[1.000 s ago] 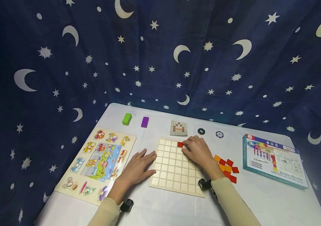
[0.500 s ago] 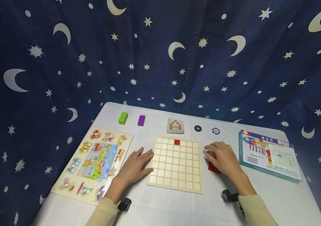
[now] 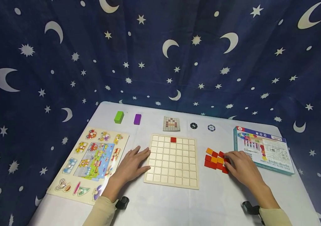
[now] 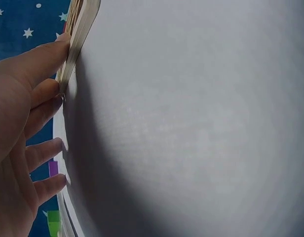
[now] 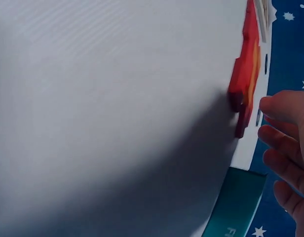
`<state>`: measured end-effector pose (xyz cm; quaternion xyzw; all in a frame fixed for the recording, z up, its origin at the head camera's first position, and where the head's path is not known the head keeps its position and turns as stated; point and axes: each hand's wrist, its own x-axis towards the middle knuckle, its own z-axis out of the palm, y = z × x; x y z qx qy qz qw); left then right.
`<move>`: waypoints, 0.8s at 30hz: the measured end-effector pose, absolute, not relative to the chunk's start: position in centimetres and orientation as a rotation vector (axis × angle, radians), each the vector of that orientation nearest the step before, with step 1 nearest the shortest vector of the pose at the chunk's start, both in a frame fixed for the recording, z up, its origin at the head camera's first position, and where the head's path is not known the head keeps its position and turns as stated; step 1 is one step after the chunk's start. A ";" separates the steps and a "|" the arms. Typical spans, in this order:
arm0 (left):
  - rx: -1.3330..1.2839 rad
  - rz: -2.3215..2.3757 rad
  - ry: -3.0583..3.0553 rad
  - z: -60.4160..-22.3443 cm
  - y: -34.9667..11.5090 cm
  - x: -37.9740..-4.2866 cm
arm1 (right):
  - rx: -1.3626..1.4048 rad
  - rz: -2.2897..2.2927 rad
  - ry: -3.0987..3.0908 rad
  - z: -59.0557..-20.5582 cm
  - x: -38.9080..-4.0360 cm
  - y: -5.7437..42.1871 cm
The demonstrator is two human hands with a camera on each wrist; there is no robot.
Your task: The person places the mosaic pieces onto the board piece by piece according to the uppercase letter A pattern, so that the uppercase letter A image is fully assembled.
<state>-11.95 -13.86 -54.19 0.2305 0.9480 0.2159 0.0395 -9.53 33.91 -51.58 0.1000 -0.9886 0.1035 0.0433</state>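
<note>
My left hand (image 3: 127, 166) rests at the left edge of a pale wooden grid board (image 3: 171, 163), its fingers straight and spread. In the left wrist view, the thumb (image 4: 46, 59) and a finger touch the board's side. One red tile (image 3: 173, 140) sits in the board's top row. To the right of the board lies a cluster of red and orange square tiles (image 3: 213, 159). My right hand (image 3: 243, 168) is at the cluster's right side, fingers loosely bent over the nearest tiles. The right wrist view shows its thumb and fingers apart, with no tile visible between them.
Behind the board lie a small pattern card (image 3: 171, 124), a black chip (image 3: 193, 125) and a blue-white chip (image 3: 211, 127). A green block (image 3: 119, 117) and purple block (image 3: 137, 119) stand back left. A vehicle peg puzzle (image 3: 88, 199) lies left, a teal-sided box (image 3: 262, 150) right.
My right hand has left the red tile in the board's top row and moved right to the loose tiles. My left hand has stayed at the board's edge. The head view has shifted slightly.
</note>
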 end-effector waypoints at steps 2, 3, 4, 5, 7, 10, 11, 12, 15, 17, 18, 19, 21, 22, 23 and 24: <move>0.708 0.662 2.906 -54.2 -13.9 -11.9 | 0.313 0.306 -3.018 -51.8 -9.4 34.2; 0.709 0.663 2.909 -54.2 -13.9 -11.9 | 0.318 0.294 -3.015 -51.9 -9.3 34.3; 0.710 0.665 2.909 -54.2 -13.9 -11.9 | 0.326 0.277 -3.012 -52.0 -9.3 34.4; 0.711 0.668 2.909 -54.2 -13.9 -11.9 | 0.332 0.254 -3.011 -52.1 -9.3 34.5; 0.715 0.672 2.910 -54.2 -13.9 -11.9 | 0.343 0.217 -3.026 -52.2 -9.3 34.5; 0.722 0.675 2.906 -54.2 -13.9 -11.9 | 0.354 0.155 -3.049 -52.3 -9.3 34.6; 0.724 0.671 2.908 -54.3 -13.9 -11.9 | 0.358 0.144 -3.055 -52.3 -9.2 34.6; 0.725 0.671 2.907 -54.3 -13.9 -12.0 | 0.362 0.140 -3.060 -52.3 -9.2 34.6; 0.721 0.668 2.908 -54.4 -13.9 -12.0 | 0.365 0.141 -3.065 -52.2 -9.1 34.5; 0.717 0.670 2.910 -54.3 -13.9 -11.9 | 0.359 0.153 -3.071 -52.0 -9.0 34.5; 0.716 0.672 2.910 -54.3 -13.9 -11.9 | 0.352 0.159 -3.077 -51.9 -9.0 34.4; 0.715 0.671 2.911 -54.3 -13.9 -11.9 | 0.344 0.168 -3.083 -51.9 -9.0 34.4; 0.713 0.675 2.910 -54.2 -13.9 -11.9 | 0.326 0.182 -3.093 -51.8 -8.9 34.4; 0.713 0.675 2.909 -54.3 -14.0 -11.9 | 0.317 0.191 -3.097 -51.8 -8.9 34.4; 0.712 0.675 2.908 -54.3 -14.0 -11.9 | 0.309 0.200 -3.102 -51.9 -8.9 34.4; 0.711 0.675 2.906 -54.3 -14.0 -11.9 | 0.301 0.208 -3.106 -51.9 -8.9 34.5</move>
